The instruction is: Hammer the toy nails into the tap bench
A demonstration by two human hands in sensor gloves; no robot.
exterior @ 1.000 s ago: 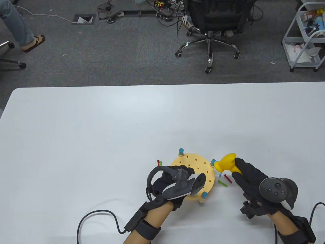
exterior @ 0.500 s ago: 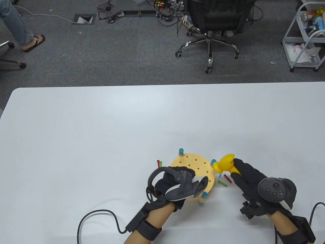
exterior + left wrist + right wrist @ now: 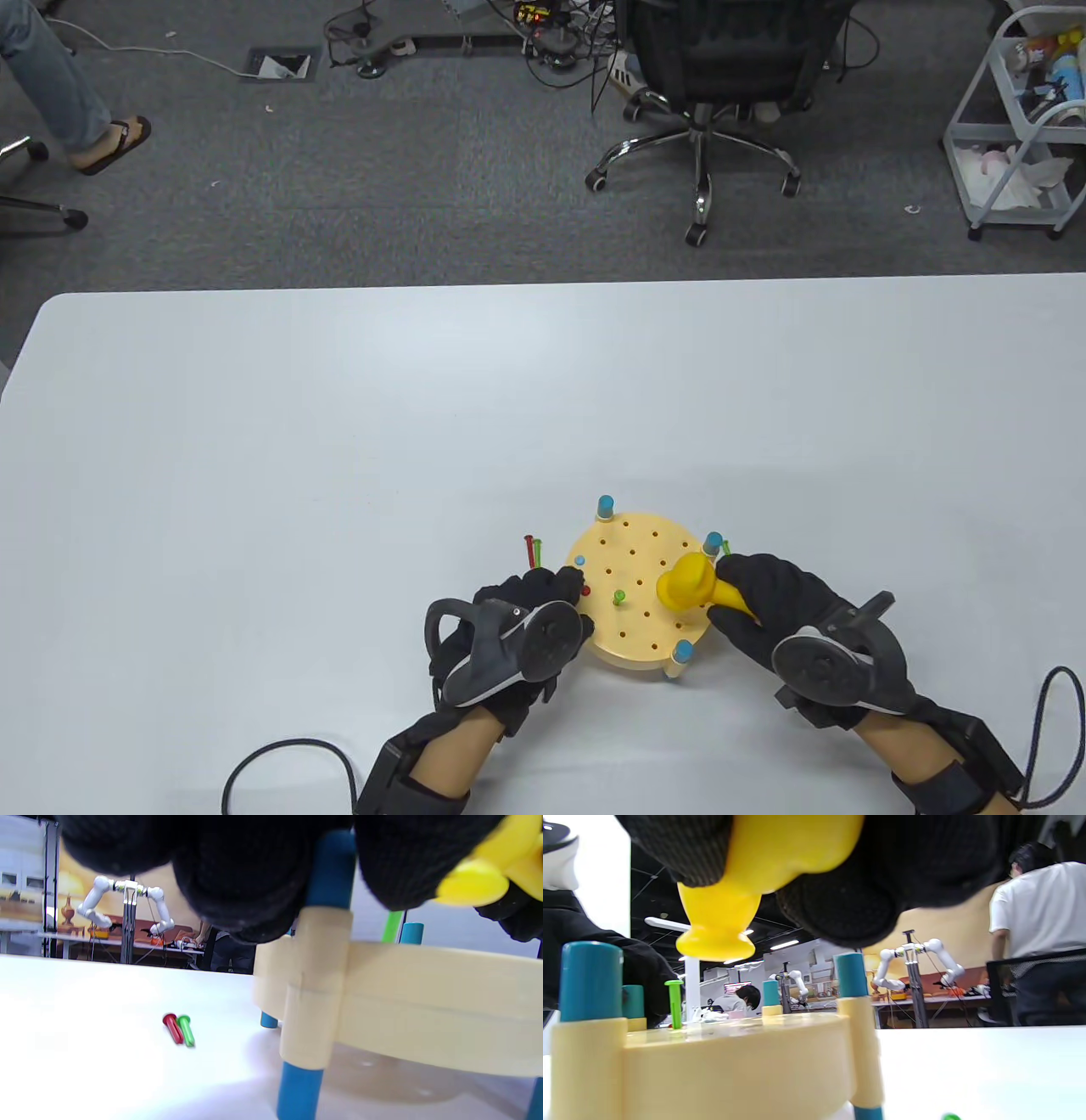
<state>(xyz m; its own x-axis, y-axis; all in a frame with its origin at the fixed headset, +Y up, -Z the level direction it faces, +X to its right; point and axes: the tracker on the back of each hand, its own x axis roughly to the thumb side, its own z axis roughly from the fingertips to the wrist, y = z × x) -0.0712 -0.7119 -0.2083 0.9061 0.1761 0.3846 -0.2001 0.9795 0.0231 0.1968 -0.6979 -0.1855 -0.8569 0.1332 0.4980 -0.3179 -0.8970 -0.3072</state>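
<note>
R hand gripping yellow hammer, now over tap bench; L hand withdrawn to bench edge, grasp unclear.

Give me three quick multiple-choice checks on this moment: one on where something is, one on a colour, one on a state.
1. Where do the loose red and green nails lie?
A. On the table left of the tap bench
B. On top of the bench
C. In the left hand

2. What colour is the nail standing up from the tap bench?
A. Blue
B. Green
C. Yellow

3. What is the right hand doing?
A. Resting flat on the table
B. Pinching a nail
C. Gripping the yellow hammer

Answers:
1 A: the pair lies on the table beside the bench's left edge.
2 B: the green nail stands in a hole.
3 C: its fingers curl round the handle, the head above the bench.
</note>
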